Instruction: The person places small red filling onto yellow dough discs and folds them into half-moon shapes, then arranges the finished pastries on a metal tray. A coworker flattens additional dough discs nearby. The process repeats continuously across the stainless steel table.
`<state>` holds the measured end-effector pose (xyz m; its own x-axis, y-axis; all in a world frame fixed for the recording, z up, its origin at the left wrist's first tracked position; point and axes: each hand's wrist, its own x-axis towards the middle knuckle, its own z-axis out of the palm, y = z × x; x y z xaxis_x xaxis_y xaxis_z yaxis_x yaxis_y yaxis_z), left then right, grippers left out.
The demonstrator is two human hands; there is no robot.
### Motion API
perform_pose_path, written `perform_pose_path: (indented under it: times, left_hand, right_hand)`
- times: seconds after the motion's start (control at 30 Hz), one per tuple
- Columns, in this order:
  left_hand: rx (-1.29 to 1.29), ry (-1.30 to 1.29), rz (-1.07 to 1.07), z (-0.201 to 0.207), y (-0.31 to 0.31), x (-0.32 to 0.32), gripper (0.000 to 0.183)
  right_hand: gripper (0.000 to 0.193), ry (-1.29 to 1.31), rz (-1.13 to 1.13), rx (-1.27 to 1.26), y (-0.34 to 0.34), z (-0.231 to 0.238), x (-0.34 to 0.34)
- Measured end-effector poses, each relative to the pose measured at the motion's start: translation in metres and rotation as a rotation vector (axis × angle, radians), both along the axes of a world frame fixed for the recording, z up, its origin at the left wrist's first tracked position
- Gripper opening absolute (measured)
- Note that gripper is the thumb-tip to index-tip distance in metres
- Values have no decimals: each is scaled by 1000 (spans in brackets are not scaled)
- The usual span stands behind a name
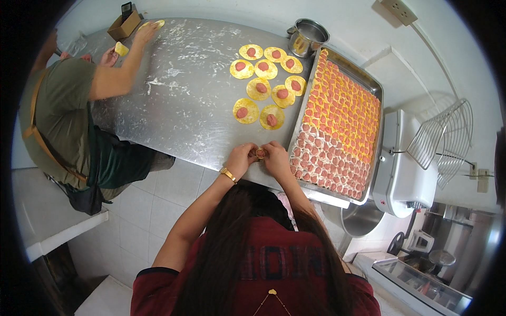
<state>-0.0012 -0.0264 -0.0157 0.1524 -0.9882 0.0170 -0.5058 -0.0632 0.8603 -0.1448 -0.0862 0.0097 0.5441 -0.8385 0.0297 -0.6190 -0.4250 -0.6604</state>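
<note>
Close to the near edge of the steel table, my left hand and my right hand meet around a small dumpling. The fingers of both hands are closed on its wrapper, and pinkish filling shows at the top. Several flat, round yellow wrappers lie beyond my hands, each with a lump of pink meat filling on it. Right of my hands stands a large metal tray packed with rows of open-topped dumplings, yellow toward the far end and whitish toward the near end.
A metal pot stands behind the wrappers. On the left, a co-worker holds yellow wrappers over the floured table, near a cardboard box. A white machine and a wire rack are right of the tray.
</note>
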Motion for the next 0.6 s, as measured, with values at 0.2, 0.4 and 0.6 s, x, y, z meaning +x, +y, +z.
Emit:
perform_pose_path:
  times: [0.2,0.4,0.6]
  left_hand:
    - [100,-55,24,6,-1,-6,26]
    - [-75,64,35,3,1,-4,28]
    - [-119,-25,27,-1,-4,-5,29]
  right_hand:
    - [24,-128,23,-13,-6,1,0]
    - [35,59,-49,5,0,3,-3]
    - [31,7,-118,-6,0,-1,0]
